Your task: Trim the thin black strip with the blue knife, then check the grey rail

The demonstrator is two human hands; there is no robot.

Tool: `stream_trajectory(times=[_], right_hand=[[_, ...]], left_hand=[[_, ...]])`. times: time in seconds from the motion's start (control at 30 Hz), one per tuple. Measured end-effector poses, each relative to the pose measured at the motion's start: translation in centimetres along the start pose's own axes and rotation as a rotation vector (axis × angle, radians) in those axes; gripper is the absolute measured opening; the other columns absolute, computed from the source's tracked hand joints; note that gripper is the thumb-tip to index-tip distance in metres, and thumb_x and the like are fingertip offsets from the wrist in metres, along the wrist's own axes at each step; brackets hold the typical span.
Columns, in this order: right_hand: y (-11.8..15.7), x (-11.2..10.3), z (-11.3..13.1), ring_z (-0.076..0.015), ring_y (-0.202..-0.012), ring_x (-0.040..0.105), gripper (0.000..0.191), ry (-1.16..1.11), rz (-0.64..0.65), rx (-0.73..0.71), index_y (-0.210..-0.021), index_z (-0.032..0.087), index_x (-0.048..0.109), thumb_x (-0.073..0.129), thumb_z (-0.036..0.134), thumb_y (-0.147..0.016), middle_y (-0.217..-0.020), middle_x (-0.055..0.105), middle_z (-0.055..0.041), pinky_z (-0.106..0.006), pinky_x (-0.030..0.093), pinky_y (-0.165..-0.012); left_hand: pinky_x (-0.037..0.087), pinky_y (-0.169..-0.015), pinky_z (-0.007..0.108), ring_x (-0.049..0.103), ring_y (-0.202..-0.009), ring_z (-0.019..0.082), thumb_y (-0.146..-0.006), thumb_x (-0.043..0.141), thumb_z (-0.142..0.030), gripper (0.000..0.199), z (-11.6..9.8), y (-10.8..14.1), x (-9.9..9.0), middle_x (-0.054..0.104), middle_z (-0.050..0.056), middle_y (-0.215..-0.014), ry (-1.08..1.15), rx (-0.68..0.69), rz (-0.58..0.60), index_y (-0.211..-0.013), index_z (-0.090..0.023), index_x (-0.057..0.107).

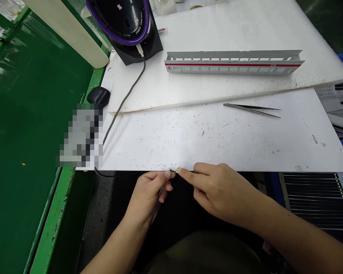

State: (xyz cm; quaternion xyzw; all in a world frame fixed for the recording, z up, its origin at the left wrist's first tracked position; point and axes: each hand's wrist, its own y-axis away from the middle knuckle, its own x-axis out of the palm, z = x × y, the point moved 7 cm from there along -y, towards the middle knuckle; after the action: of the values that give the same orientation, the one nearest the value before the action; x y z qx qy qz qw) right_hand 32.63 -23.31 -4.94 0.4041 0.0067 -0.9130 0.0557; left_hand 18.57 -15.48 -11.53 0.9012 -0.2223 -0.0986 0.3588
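At the table's front edge, my left hand [151, 190] pinches a thin dark strip [153, 213] that hangs down across the palm. My right hand [217, 186] is closed beside it, its index finger stretched along a small metal tool [174, 171] whose tip meets the left thumb and fingertips. Most of the tool is hidden in the right hand. Metal tweezers [251, 109] lie on the white table [160, 140] in front of the hands. Behind them a long grey shell with a red stripe [231, 65] rests on a white foam sheet [148, 91].
A black device with a purple rim [118, 19] stands at the back left, its braided cable [128, 93] running down to the table's left front. A black mouse-like object [98, 96] sits by the green frame [50, 224]. Dark specks dot the table; black slotted racks [317, 205] stand at the right.
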Motion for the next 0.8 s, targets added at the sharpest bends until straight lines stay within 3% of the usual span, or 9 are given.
stream_trajectory(times=[0.17, 0.6, 0.8], right_hand=[[-0.02, -0.05, 0.10, -0.0122, -0.063, 0.052, 0.048, 0.005, -0.004, -0.011, -0.136, 0.012, 0.053, 0.045, 0.009, -0.089, -0.092, 0.062, -0.0043, -0.025, 0.046, -0.055], [-0.07, 0.03, 0.12, -0.0119, -0.060, 0.049, 0.048, 0.046, 0.006, -0.025, -0.137, 0.012, 0.052, 0.045, 0.010, -0.090, -0.090, 0.061, -0.0031, -0.026, 0.044, -0.053], [0.05, 0.02, 0.28, -0.0107, -0.057, 0.046, 0.048, 0.068, -0.005, -0.048, -0.137, 0.011, 0.052, 0.045, 0.009, -0.090, -0.090, 0.061, -0.0033, -0.025, 0.042, -0.050]], left_hand=[[0.026, -0.038, 0.015, 0.034, -0.035, 0.004, -0.074, 0.069, -0.034, 0.029, -0.11, 0.12, 0.16, 0.041, -0.005, -0.036, -0.028, 0.001, 0.002, -0.053, -0.015, 0.063], [0.022, -0.034, 0.016, 0.033, -0.034, 0.003, -0.074, 0.071, -0.034, 0.022, -0.11, -0.01, -0.03, 0.051, -0.004, -0.046, -0.014, 0.011, 0.008, -0.063, -0.015, 0.069], [0.022, -0.035, 0.016, 0.033, -0.034, 0.003, -0.073, 0.070, -0.032, 0.025, -0.30, 0.12, 0.23, 0.048, -0.004, -0.041, -0.001, 0.017, 0.007, -0.057, -0.014, 0.066]])
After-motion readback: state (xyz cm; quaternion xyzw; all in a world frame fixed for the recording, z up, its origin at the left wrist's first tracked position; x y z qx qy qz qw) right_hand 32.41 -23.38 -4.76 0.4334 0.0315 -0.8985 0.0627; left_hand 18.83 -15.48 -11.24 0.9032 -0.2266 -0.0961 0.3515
